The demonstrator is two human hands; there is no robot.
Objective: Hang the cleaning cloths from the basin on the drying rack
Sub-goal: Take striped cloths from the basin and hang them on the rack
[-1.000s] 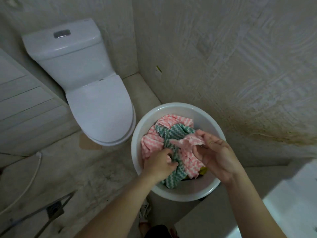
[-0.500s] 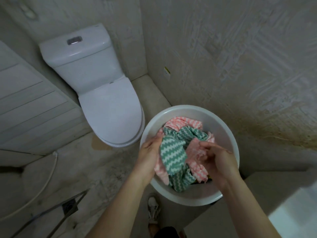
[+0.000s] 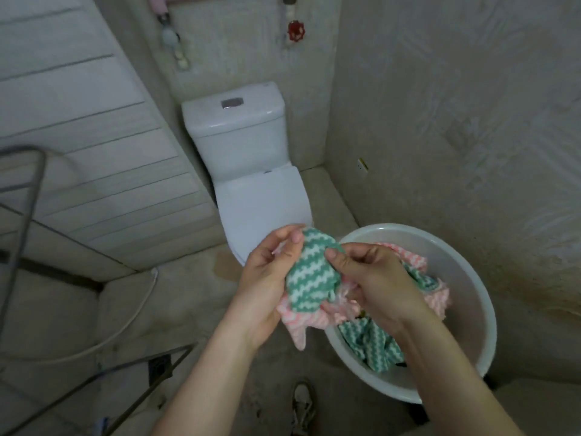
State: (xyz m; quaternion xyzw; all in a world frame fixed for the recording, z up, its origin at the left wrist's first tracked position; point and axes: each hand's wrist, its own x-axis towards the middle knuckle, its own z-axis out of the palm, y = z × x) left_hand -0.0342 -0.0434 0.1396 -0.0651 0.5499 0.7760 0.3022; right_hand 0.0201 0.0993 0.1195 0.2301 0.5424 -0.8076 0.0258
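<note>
A white round basin stands on the floor at the right and holds pink and green zigzag cloths. Just left of its rim, both hands hold up a green zigzag cloth with a pink zigzag cloth bunched under it. My left hand pinches the green cloth's upper left edge. My right hand grips its right side and the pink cloth beneath. The grey metal drying rack shows at the far left edge, well away from the hands.
A white toilet stands against the back wall just beyond the hands. A textured wall runs along the right. A white hose lies on the floor at the left, a rack bar crosses the lower left, and my shoe is below.
Both hands have lifted the green and pink cloths out of the basin and moved them left, past its rim. The camera has tilted up and the rack has come into view.
</note>
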